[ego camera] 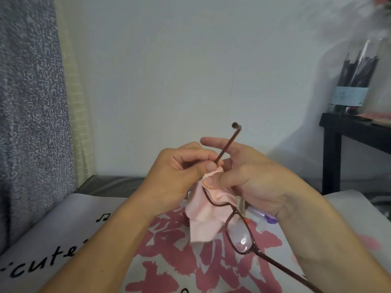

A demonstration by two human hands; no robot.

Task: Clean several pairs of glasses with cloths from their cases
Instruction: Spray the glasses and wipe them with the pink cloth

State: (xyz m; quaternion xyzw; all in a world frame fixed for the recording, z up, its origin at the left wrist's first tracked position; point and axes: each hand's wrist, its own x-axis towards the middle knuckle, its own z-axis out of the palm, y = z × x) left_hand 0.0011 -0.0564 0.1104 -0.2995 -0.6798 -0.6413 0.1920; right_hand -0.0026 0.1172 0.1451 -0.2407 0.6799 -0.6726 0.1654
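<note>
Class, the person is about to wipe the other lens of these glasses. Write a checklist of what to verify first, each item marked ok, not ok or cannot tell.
1. Glasses held off the table: ok, both hands hold them up.
2. Left hand grips the frame: ok, it pinches the upper temple arm.
3. Pink cloth in the wiping hand: ok, the right hand pinches it over the upper lens.
4. Lower lens uncovered and reachable: ok.
5. Lower lens has marks to clean: cannot tell, only glare shows.
6. Lower temple arm clear of the right wrist: cannot tell.
</note>
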